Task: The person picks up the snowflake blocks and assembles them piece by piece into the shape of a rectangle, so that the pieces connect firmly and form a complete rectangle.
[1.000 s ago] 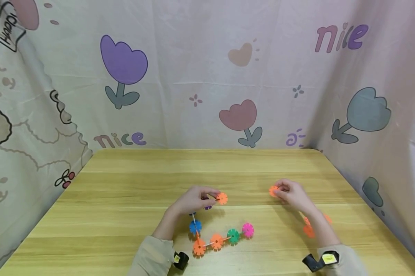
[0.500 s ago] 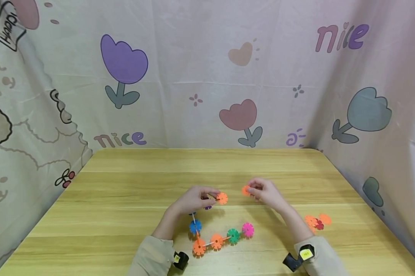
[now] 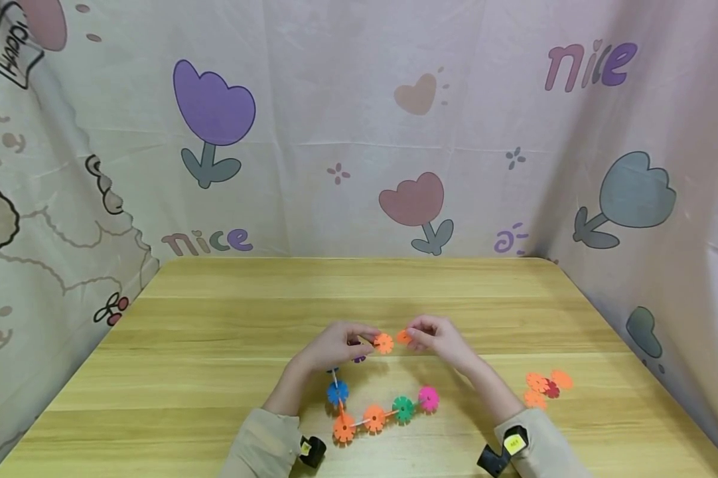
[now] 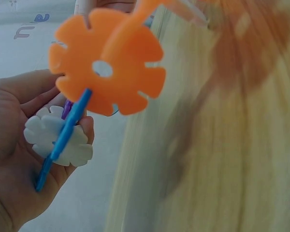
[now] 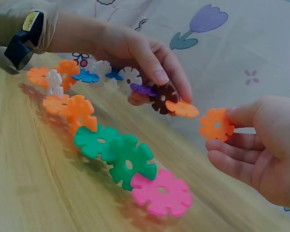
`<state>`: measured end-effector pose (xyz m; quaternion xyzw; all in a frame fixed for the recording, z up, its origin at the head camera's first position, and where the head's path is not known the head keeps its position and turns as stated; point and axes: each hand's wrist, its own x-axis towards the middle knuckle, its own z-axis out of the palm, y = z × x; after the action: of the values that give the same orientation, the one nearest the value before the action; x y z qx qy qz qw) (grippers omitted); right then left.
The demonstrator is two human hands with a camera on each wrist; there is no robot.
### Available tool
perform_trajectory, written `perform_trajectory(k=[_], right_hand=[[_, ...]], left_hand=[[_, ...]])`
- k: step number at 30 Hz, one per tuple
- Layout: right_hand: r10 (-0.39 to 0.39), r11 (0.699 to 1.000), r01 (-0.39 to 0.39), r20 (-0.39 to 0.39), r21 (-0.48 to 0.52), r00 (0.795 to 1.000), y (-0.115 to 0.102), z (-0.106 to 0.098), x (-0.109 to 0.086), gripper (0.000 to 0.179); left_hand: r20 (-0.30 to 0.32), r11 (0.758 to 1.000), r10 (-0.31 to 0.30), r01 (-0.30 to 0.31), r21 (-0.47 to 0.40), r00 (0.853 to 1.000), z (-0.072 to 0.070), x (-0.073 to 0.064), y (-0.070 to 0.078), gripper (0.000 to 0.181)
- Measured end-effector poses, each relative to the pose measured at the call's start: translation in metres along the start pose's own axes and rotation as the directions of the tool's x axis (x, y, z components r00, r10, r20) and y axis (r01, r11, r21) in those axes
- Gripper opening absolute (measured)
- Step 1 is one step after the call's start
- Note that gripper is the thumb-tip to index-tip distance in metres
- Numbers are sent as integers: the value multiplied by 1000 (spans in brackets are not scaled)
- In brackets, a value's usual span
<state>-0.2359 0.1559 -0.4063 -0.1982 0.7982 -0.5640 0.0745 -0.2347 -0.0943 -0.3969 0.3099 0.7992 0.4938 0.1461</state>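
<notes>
My right grip (image 5: 273, 140), nearly closed, pinches orange disc (image 5: 209, 126) by rim; left grip (image 5: 135, 53) pinches chain (image 5: 111, 137). Both likely light, stiff; I'd hold edges.

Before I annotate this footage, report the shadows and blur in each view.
Head: mostly sharp, with small shadows under the disc chain and darker shading on the curtain toward the right; left wrist: broad, soft-edged shadows on the table, whose grain looks blurred, while the near orange disc is clearer; right wrist: slightly hazy, soft shadows beneath the disc chain.
</notes>
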Motion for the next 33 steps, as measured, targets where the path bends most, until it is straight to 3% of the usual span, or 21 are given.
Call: perform_trajectory(k=[13,21,33], right_hand=[[-19,997,17,27,77,999,5,7,1,21],[-42,992,42,-3,119,999,2,11,3,20],[-105,982,106,-14,157,994,0,13,4,16]], left_hand=[[12,1000,15,-16,26,1000,0,1,-4,34],[6,999,-17,17,-31,1000,-4,-1,-3,34],[1,996,-12,12,-83,1000,-5,-1,0,33]])
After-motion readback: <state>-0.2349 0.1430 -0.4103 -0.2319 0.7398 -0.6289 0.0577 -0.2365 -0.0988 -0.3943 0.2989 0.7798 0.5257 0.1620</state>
